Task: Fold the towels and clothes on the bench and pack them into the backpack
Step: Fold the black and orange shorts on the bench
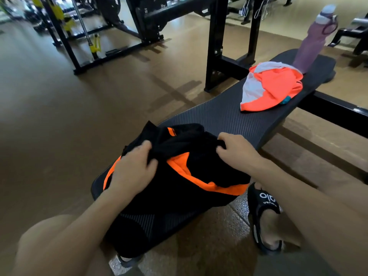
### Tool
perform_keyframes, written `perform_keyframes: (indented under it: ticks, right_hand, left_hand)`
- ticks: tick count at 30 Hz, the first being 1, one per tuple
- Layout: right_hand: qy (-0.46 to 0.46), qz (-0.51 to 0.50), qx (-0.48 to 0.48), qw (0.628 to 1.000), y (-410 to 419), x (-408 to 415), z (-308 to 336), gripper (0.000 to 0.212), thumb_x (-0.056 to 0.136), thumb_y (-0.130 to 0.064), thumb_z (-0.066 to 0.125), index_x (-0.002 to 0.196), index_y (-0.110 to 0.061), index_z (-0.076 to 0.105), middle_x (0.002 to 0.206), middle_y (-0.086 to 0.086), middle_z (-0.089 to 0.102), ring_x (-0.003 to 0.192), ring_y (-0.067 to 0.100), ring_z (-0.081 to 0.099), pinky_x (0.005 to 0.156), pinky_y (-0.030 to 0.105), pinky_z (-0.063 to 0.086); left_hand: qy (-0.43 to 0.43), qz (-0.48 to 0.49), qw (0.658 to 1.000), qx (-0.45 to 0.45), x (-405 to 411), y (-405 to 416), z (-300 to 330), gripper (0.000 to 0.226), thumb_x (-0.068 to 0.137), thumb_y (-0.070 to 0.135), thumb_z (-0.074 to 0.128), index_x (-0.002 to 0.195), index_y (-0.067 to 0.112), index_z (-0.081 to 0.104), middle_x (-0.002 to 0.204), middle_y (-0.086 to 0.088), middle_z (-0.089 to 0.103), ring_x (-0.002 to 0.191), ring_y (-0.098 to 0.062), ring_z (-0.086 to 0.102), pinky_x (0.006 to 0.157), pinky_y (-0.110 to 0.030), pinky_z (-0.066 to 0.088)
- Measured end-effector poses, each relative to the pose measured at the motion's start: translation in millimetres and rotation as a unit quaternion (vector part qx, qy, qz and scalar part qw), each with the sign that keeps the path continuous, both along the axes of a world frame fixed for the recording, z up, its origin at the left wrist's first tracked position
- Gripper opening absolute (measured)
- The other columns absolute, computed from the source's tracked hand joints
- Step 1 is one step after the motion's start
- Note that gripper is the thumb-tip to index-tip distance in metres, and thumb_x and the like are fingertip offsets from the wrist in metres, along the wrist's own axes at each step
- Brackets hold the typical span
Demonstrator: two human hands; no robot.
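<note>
- Both hands are on the backpack at the near end of the bench: left hand and right hand each pinch black fabric at its opening.
- Orange-and-white clothes lie unfolded further along, just before the purple bottle.
- Risk: the bag overhangs the bench edge, so a hard tug could drag it off.

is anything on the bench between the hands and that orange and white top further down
Nothing visible. Both the left hand and right hand grip black fabric at the backpack, and only bare bench lies between them and the orange and white garment. The purple bottle stands beyond it.
</note>
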State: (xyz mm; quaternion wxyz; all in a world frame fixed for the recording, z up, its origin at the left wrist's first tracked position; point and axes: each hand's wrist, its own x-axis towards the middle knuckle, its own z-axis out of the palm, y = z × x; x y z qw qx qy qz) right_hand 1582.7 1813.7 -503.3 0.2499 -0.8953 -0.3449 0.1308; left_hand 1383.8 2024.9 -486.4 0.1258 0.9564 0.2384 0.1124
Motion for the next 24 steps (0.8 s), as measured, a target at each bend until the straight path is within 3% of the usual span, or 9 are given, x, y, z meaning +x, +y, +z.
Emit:
perform_keyframes:
  ticks: [3,5,7,10,13,16,19,22,24]
  right_hand:
    - [-0.015,-0.016,-0.062,0.998,-8,9,4,0.009,0.092,-0.029,0.052,0.085,-0.024,0.048,0.083,0.001,0.057,0.079,0.029,0.056,0.060,0.036,0.039]
    - [0.040,0.011,-0.087,0.995,-8,8,6,0.013,0.091,-0.032,0.056,0.082,-0.029,0.048,0.084,-0.003,0.057,0.080,0.022,0.058,0.060,0.034,0.041]
    - [0.092,0.028,-0.099,0.990,-7,5,8,0.014,0.089,-0.040,0.062,0.091,-0.030,0.052,0.096,-0.003,0.060,0.086,0.016,0.059,0.066,0.033,0.046]
    - [0.099,-0.004,-0.100,0.990,-3,7,11,0.059,0.086,-0.057,0.064,0.131,-0.022,0.047,0.127,0.006,0.050,0.110,0.025,0.056,0.088,0.038,0.050]
    - [0.128,-0.043,-0.119,0.984,0,10,9,0.080,0.088,-0.063,0.058,0.150,-0.021,0.028,0.148,0.014,0.036,0.127,0.035,0.050,0.101,0.046,0.048]
    - [0.147,-0.007,-0.148,0.978,1,8,6,0.070,0.089,-0.054,0.061,0.144,-0.018,0.036,0.138,0.011,0.049,0.117,0.028,0.055,0.095,0.040,0.051]
    - [0.173,0.001,-0.125,0.977,1,6,9,0.041,0.093,-0.038,0.064,0.124,-0.016,0.049,0.116,0.006,0.058,0.093,0.020,0.061,0.070,0.031,0.054]
    - [0.231,-0.015,-0.060,0.971,-2,8,12,0.022,0.095,-0.024,0.062,0.115,-0.018,0.055,0.093,0.006,0.060,0.073,0.018,0.062,0.053,0.026,0.051]
    - [0.230,-0.020,-0.044,0.972,-8,10,14,0.019,0.096,-0.019,0.058,0.115,-0.021,0.056,0.089,0.005,0.061,0.073,0.019,0.063,0.057,0.028,0.053]
  left_hand:
    - [-0.040,0.150,0.984,-0.093,-20,34,11,0.014,0.093,0.026,0.056,0.087,0.020,0.044,0.074,-0.004,0.060,0.063,-0.023,0.057,0.054,-0.035,0.042]
    - [0.025,0.239,0.957,-0.160,-34,55,12,0.019,0.094,0.032,0.055,0.101,0.017,0.045,0.092,-0.012,0.063,0.075,-0.031,0.062,0.061,-0.040,0.050]
    - [0.076,0.273,0.947,-0.153,-41,60,7,0.044,0.089,0.024,0.060,0.126,0.013,0.038,0.122,-0.019,0.054,0.097,-0.039,0.060,0.080,-0.049,0.053]
    - [0.014,0.137,0.990,-0.027,-37,33,2,0.075,0.075,0.013,0.066,0.144,0.013,0.036,0.139,-0.020,0.043,0.119,-0.041,0.050,0.102,-0.053,0.046]
    - [-0.011,-0.098,0.994,0.050,-19,-12,5,0.075,0.076,0.041,0.067,0.145,0.019,0.045,0.148,-0.010,0.041,0.138,-0.029,0.040,0.116,-0.047,0.035]
    - [0.114,-0.230,0.962,0.095,-7,-53,-9,0.089,0.078,0.072,0.056,0.153,0.027,0.036,0.159,-0.006,0.032,0.149,-0.027,0.026,0.123,-0.046,0.021]
    - [0.228,-0.221,0.939,0.136,0,-61,-27,0.097,0.077,0.072,0.061,0.155,0.024,0.029,0.162,-0.008,0.028,0.150,-0.028,0.026,0.123,-0.044,0.019]
    - [0.207,-0.232,0.937,0.159,3,-50,-32,0.061,0.084,0.043,0.072,0.136,0.018,0.054,0.141,-0.009,0.055,0.130,-0.030,0.054,0.108,-0.043,0.043]
    - [0.183,-0.228,0.954,0.070,2,-41,-21,0.033,0.089,0.030,0.068,0.120,0.020,0.058,0.120,-0.003,0.066,0.111,-0.024,0.063,0.094,-0.041,0.052]
